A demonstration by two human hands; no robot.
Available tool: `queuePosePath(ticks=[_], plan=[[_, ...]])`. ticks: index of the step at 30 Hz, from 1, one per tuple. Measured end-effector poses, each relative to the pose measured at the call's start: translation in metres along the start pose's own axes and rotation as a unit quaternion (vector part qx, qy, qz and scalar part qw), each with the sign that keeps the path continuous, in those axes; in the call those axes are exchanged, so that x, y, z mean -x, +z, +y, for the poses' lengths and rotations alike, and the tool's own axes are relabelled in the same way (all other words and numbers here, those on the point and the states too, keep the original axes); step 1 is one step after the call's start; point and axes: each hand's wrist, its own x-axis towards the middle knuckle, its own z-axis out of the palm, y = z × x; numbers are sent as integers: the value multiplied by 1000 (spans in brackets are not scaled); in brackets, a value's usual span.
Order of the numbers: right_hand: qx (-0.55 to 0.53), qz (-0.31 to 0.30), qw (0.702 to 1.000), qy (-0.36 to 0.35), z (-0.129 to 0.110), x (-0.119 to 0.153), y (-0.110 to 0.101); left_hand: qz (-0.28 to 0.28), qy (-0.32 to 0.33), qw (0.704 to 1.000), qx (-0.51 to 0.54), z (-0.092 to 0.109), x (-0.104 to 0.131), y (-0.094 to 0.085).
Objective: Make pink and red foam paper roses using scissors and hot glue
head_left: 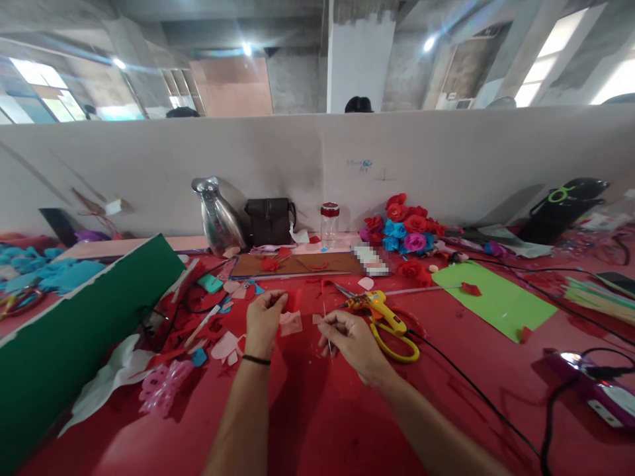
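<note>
My left hand [265, 317], with a dark band at the wrist, is closed over the red table, its thumb and index finger together on something I cannot make out. Just right of it lies a pale pink piece [291, 323]. My right hand [344, 337] pinches a thin stick [326, 317] that stands nearly upright, with a red tip. Beyond my right hand rest a yellow glue gun [380, 309] and yellow-handled scissors [397, 347]. Pink petals [227, 347] and red scraps lie left of my left hand.
A green board [99, 330] stands at the left. Along the white partition [297, 152] are a silver jug [218, 218], a black bag [270, 221], a glass jar [329, 225] and colourful paper flowers [409, 228]. A black cord and purple power strip [595, 390] lie right.
</note>
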Motion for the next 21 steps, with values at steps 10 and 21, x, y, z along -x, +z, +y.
queuePosePath(ticks=[10,21], plan=[[4,9,1000,9,-4,1,0,47,43,987,-146,-10,-9,-8],[-174,160,956,-175,-25,12,-17,237,125,846,-462,6,-2,-27]])
